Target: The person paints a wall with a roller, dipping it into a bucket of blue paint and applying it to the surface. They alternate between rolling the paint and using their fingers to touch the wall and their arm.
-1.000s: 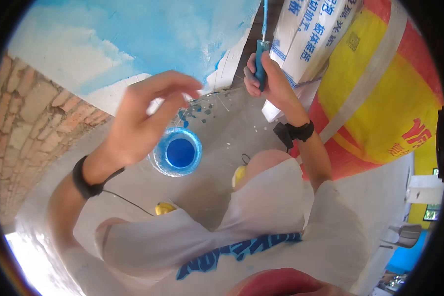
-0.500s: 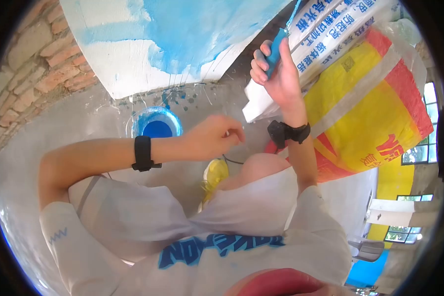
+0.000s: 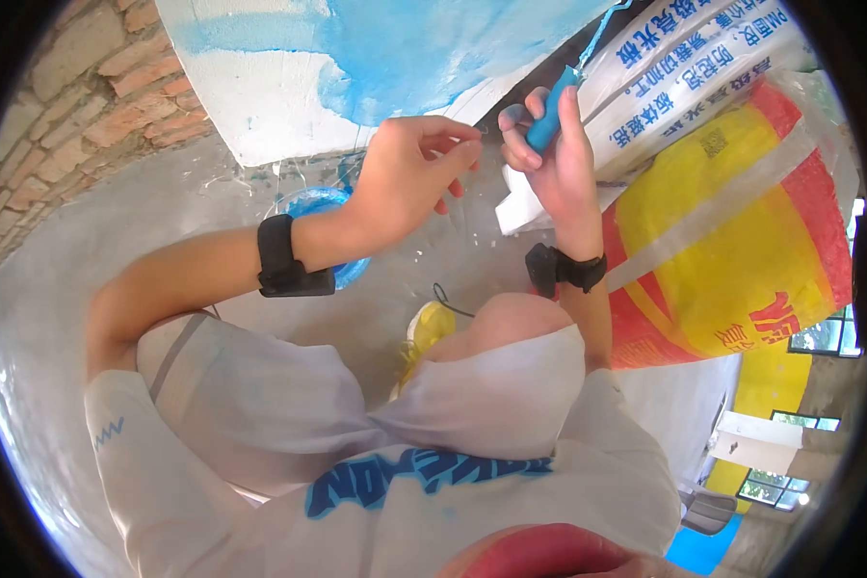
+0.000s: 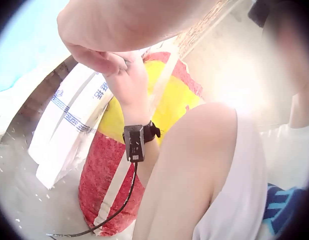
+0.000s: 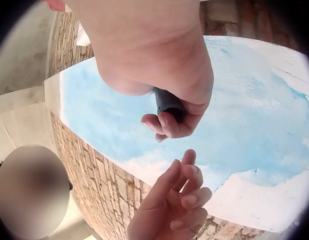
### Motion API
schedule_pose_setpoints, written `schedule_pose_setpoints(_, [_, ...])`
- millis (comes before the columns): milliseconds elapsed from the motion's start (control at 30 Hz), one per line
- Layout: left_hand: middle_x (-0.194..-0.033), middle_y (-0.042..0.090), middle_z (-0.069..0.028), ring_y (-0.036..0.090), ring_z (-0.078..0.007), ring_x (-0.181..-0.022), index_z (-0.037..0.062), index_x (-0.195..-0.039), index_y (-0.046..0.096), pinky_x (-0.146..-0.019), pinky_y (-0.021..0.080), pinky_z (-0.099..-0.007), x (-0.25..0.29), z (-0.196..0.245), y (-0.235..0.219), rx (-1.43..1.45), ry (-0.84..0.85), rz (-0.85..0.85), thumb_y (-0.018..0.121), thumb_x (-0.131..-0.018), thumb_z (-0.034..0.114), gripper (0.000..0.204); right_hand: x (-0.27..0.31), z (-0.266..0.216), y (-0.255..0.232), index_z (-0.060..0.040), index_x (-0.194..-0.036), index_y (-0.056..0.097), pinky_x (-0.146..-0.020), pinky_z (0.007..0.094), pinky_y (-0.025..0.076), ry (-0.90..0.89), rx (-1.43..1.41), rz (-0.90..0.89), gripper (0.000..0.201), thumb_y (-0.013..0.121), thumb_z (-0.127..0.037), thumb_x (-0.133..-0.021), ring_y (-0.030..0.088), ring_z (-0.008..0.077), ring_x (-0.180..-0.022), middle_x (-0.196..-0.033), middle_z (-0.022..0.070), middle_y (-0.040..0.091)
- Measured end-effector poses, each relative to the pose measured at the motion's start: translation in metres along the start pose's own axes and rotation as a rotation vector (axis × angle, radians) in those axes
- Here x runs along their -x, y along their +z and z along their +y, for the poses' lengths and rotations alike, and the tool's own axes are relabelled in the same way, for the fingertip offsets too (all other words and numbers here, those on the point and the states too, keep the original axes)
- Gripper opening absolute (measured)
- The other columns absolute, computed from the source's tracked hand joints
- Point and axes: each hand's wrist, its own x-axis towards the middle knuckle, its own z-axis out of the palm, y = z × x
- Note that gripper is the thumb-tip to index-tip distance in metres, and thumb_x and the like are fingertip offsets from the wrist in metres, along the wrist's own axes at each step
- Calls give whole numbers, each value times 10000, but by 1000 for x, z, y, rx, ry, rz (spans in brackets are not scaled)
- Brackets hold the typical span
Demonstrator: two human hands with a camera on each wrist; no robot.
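Note:
My right hand (image 3: 559,154) grips the blue handle (image 3: 549,114) of a tool whose thin blue-coated rod rises towards the upper right; its far end is out of view. In the right wrist view the handle (image 5: 170,104) looks dark, its butt sticking out of the curled fingers. My left hand (image 3: 400,183) holds nothing, its fingers loosely bent just left of the right hand, a gap between them in the head view. Behind the left wrist, a blue-rimmed paint bucket (image 3: 318,200) is partly hidden. A white board (image 3: 260,116) with light-blue paint stands beyond.
A brick wall (image 3: 96,116) rises at the left. White printed packages (image 3: 645,106) and a large yellow-and-red sack (image 3: 722,222) stand at the right. A yellow shoe (image 3: 432,328) is on the grey floor, and a black cable (image 4: 119,212) hangs from the right wrist.
My left hand has swung from over the bucket, down and across, then up beside the right hand. The right hand keeps its grip and has moved slightly right; the view has turned.

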Motion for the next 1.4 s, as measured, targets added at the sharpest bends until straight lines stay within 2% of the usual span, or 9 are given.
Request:
schedule_pose_setpoints(267, [-819, 686, -85, 615, -102, -578, -54, -1046, 661, -444, 469, -232, -5, -7, 1, 56, 37, -9, 623, -878, 132, 253, 4, 18, 2, -151, -869, 426, -528, 235, 287, -2, 171, 38, 422, 300, -530, -1004, 401, 104, -522, -897, 169, 649])
schedule_pose_setpoints(400, [-782, 687, -84, 616, -100, -557, -44, -998, 678, -439, 466, -234, -2, -25, 3, 47, -90, 34, 620, -872, 130, 222, 13, 39, -4, -88, -856, 451, -473, 264, 342, -23, 221, 169, 455, 390, -520, -987, 443, 138, -469, -755, 188, 634])
schedule_pose_setpoints(567, [-695, 674, -76, 612, -110, -511, -45, -867, 688, -451, 479, -246, 10, -57, 0, -99, -257, 24, 638, -813, 154, 212, 39, 82, -20, -68, -850, 469, -387, 268, 326, 156, 253, 252, 458, 418, -504, -982, 460, 153, -397, -553, 98, 530])
schedule_pose_setpoints(733, [-683, 656, -76, 596, -118, -513, -42, -829, 677, -415, 443, -256, 19, -73, -2, -177, -417, -57, 611, -800, 138, 194, 58, 113, -31, -59, -842, 477, -351, 262, 292, 208, 262, 256, 476, 451, -518, -967, 422, 144, -352, -519, 63, 480])
schedule_pose_setpoints(1000, [-715, 661, -73, 602, -113, -548, -35, -837, 671, -438, 442, -249, 23, -80, 0, -125, -446, -53, 621, -804, 139, 184, 70, 114, -33, -42, -821, 474, -312, 273, 252, 246, 161, 313, 505, 461, -527, -960, 381, 132, -313, -510, 36, 437])
schedule_pose_setpoints(1133, [-680, 668, -81, 615, -116, -542, -33, -814, 679, -464, 460, -254, 18, -85, 3, -111, -442, -5, 647, -780, 142, 181, 68, 115, -30, -34, -827, 475, -307, 281, 274, 175, 196, 326, 510, 453, -525, -963, 405, 148, -309, -521, 49, 453])
schedule_pose_setpoints(1200, [-670, 662, -83, 614, -119, -539, -36, -801, 675, -466, 460, -254, 14, -86, 4, -116, -445, 11, 658, -774, 150, 188, 65, 111, -21, -45, -842, 462, -318, 284, 292, 158, 306, 351, 477, 414, -499, -983, 425, 162, -324, -793, 225, 654])
schedule_pose_setpoints(1300, [-645, 643, -84, 607, -126, -528, -39, -766, 661, -460, 455, -258, 8, -85, 4, -128, -457, 41, 666, -766, 167, 206, 56, 97, -4, -22, -821, 464, -309, 283, 302, 64, 362, 357, 488, 407, -476, -991, 449, 153, -329, -604, 123, 579])
schedule_pose_setpoints(1400, [-629, 610, -78, 595, -136, -509, -36, -743, 639, -443, 442, -265, 8, -86, 3, -64, -520, -2, 649, -770, 190, 228, 44, 90, -15, -29, -830, 461, -315, 280, 316, -28, 529, 411, 457, 405, -451, -994, 473, 143, -356, -633, 125, 614])
